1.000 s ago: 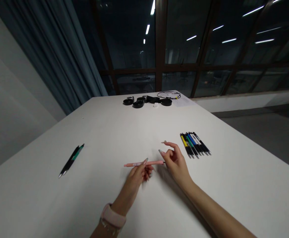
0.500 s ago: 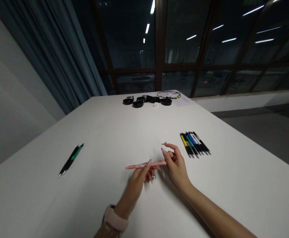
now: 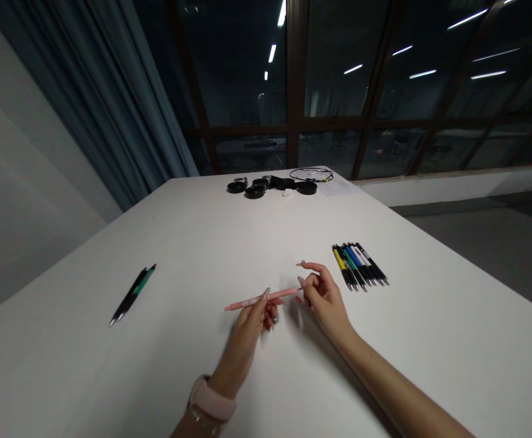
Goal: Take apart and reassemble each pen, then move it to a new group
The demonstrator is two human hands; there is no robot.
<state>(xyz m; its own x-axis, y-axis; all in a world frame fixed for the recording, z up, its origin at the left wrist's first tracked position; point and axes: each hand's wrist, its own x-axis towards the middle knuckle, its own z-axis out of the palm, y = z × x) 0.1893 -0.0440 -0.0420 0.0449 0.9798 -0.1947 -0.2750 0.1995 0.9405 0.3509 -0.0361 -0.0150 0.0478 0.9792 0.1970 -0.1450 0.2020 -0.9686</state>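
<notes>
Holding a pink pen (image 3: 262, 298) level above the white table (image 3: 229, 243), my left hand (image 3: 252, 322) has its fingers pinched round the middle of the barrel. My right hand (image 3: 323, 298) meets the pen's right end, thumb and forefinger closed on the tip, other fingers spread. A row of pens (image 3: 359, 266) lies just right; two dark pens (image 3: 132, 294) lie far left.
</notes>
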